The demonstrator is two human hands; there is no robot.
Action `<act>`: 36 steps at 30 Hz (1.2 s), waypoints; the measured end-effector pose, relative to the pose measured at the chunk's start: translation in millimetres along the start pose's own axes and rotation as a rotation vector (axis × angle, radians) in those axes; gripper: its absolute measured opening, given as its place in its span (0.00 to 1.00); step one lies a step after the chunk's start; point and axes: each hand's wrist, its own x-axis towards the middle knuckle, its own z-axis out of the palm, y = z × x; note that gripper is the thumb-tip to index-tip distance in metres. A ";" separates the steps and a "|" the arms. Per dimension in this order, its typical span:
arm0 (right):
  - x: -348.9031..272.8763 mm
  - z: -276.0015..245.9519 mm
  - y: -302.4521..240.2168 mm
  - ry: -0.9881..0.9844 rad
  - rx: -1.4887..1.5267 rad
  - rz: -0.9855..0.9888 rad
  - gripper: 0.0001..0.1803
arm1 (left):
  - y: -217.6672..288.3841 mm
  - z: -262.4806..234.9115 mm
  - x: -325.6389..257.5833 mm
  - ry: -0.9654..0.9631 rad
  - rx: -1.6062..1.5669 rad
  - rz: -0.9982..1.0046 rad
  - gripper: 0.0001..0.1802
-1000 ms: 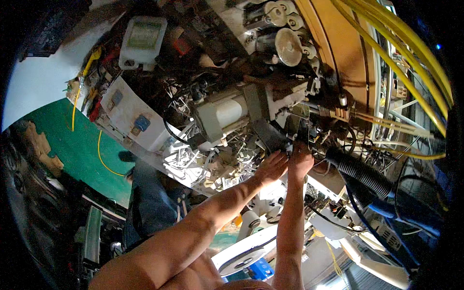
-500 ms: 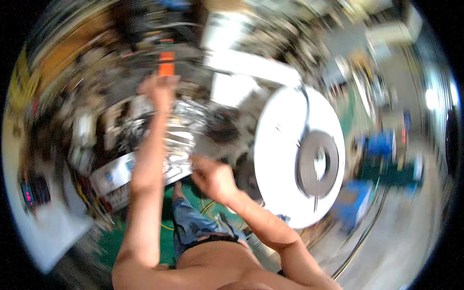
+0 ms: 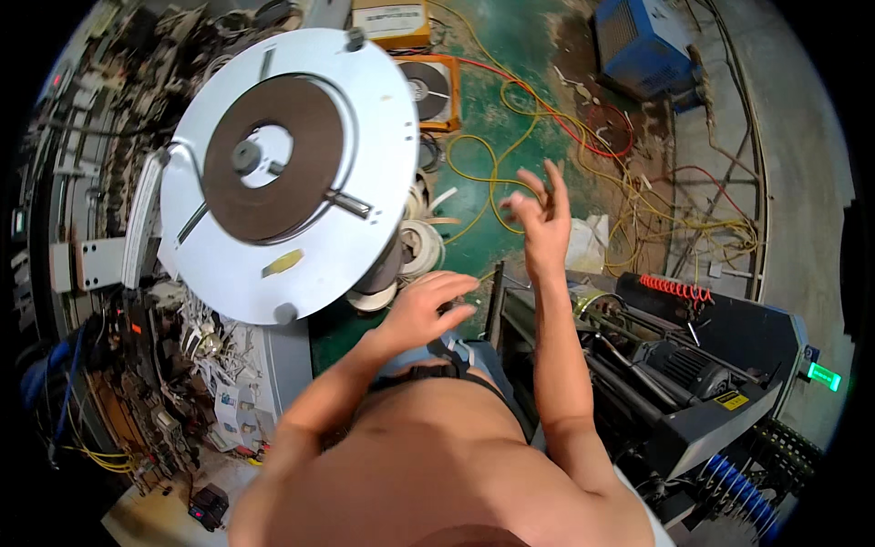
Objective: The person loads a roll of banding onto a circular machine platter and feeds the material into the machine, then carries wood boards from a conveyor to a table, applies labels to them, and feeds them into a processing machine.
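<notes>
- Green floor [image 3: 478,118] of a workshop runs through the middle of my head view, with dusty grey ground further to the right.
- Large white disc [image 3: 375,137] occupies the upper left, its face turned to my camera; it is the biggest object near the hands.
- Dark machine [image 3: 643,438] with rollers and a motor [image 3: 685,366] stands at the right, beside the right forearm.
- Blue metal cabinet [image 3: 643,46] is far off, at the upper right.
- Brown wound roll [image 3: 310,182] sits on the face of the white disc, around its hub.
- Right hand [image 3: 540,223] is raised above the floor, well apart from the disc; I see its fingers spread and bent a little, its grip released.
- Left hand [image 3: 427,310] is lower, near the disc's lower right edge. Its fingers are extended and the thumb stays apart, so I read this grip also as released.
- White strip rolls [image 3: 421,248] are near the left hand, just beside the disc's right edge.
- Yellow hose [image 3: 495,173], the thinnest thing I mention, lies in loops on the floor.
</notes>
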 end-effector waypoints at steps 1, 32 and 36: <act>20.5 -13.3 -13.5 0.092 -0.023 -0.055 0.19 | -3.4 18.5 29.2 -0.114 -0.069 0.001 0.23; 650.0 -347.4 174.8 -0.347 -1.107 1.132 0.28 | -340.3 -198.6 888.5 0.021 0.088 -0.979 0.25; 996.9 -261.3 59.7 0.344 -0.578 0.886 0.31 | -380.7 -198.8 877.1 -0.007 0.181 -1.115 0.35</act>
